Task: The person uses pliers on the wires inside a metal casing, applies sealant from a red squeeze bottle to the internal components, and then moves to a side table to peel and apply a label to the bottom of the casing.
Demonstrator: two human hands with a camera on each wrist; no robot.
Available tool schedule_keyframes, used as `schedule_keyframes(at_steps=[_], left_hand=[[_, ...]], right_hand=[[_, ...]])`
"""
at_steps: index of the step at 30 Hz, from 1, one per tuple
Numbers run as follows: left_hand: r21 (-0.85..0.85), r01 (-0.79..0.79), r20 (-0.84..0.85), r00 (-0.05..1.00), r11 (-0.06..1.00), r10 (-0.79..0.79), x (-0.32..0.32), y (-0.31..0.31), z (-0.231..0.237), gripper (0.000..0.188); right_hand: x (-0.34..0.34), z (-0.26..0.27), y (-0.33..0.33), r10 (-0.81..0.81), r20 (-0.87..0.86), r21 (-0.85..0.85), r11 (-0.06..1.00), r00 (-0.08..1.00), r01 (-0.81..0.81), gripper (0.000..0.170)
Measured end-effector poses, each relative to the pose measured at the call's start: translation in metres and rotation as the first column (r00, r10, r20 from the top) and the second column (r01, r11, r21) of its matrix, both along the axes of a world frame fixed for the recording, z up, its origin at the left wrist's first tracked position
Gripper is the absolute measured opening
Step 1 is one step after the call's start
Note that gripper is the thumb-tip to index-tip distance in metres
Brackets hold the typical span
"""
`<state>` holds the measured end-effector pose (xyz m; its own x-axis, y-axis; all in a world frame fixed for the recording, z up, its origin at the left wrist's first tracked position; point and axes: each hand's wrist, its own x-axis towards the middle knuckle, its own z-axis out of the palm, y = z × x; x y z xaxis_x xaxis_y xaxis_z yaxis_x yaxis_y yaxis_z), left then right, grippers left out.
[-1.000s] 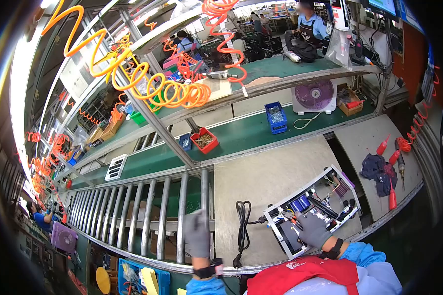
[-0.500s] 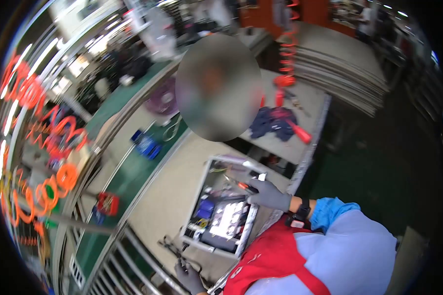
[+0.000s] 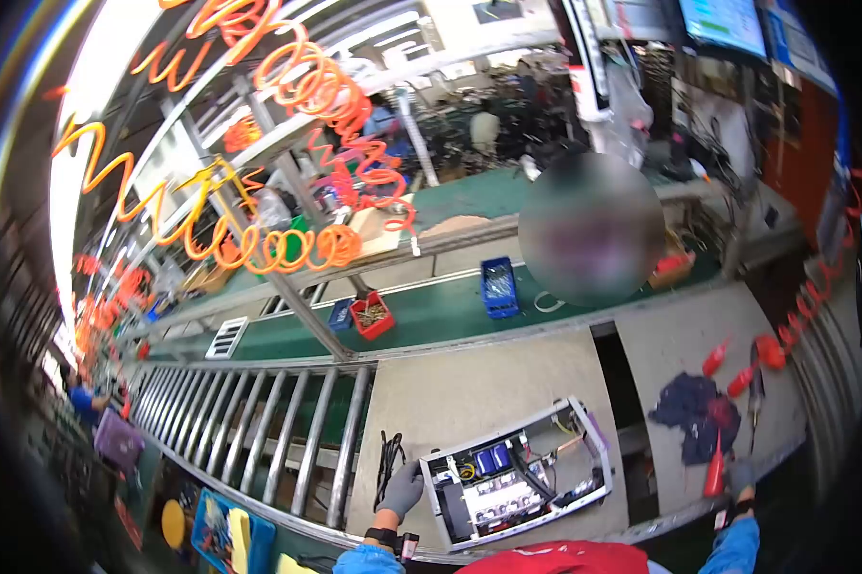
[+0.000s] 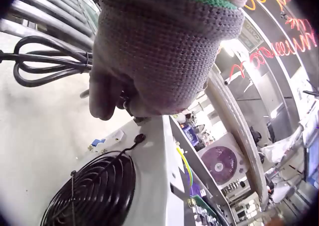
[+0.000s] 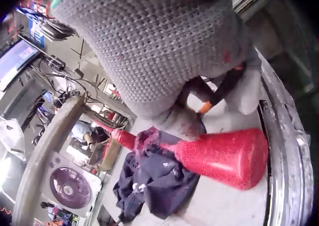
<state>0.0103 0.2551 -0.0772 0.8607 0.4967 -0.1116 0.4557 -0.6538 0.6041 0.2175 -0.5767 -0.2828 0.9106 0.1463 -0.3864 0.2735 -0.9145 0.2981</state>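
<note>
An open metal case (image 3: 517, 478) with circuit boards, blue cylinders and wiring lies on the near work board. At its left end my gloved left hand (image 3: 402, 490) has its fingers curled round the black power cord (image 3: 386, 459) by the case's corner. The left wrist view shows a round black fan grille (image 4: 94, 191) below that hand; the fingers hide the gripped spot. To the right of the case, my gloved right hand (image 3: 740, 475) holds pliers (image 5: 230, 84) with black-and-orange handles, low over the side board. Beside its fingertips lies a red squeeze bottle (image 5: 224, 159).
A dark cloth (image 3: 685, 411) lies on the side board (image 3: 632, 354), near more red bottles and a screwdriver on a coiled red hose. Metal rollers (image 3: 307, 450) run off to the left. Blue (image 3: 498, 287) and red (image 3: 372, 316) parts bins stand on the green belt behind.
My right hand has carried the pliers from the case over to the side board. My left hand has gone from the rollers to the cord at the case's left end. The head view swung and returned.
</note>
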Motion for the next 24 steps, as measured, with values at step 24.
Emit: schedule_keyframes(at_steps=[24], left_hand=[[0.286,0.324,-0.055,0.945,0.902,-0.323,0.002,0.038,-0.011,0.027]], right_hand=[[-0.081,0.230,0.601,0.571,0.454,0.787,0.103,0.684,-0.608,0.028]])
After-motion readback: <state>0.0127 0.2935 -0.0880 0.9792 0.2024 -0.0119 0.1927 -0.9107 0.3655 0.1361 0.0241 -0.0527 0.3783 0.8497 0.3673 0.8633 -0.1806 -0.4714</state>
